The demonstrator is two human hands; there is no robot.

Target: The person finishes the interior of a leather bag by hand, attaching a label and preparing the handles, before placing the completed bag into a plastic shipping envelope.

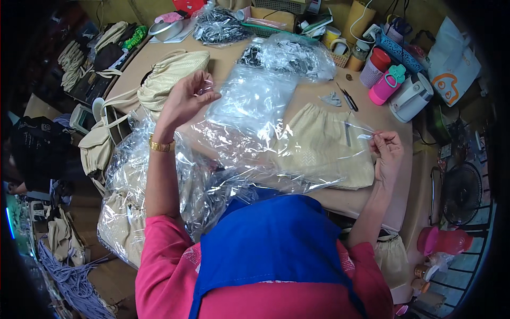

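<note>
A cream woven drawstring bag (319, 146) lies on the table at the right, with clear film over at least part of it. My right hand (388, 151) is closed at its right side, pinching the edge of a clear plastic bag (239, 141) beside a small white tag (365, 136). Raised at the left, my left hand (191, 98) has its fingers curled together on a bit of clear film. The plastic spreads loose and wrinkled between my hands. Beyond it lies a flat stack of clear plastic bags (252, 98).
Black tweezers (348, 98) lie beyond the cream bag. A pink bottle (383, 90) and a white kettle (411, 98) stand at the right. More cream bags (172, 80) sit at the left, and a large film-wrapped bundle (125, 212) is by my left arm.
</note>
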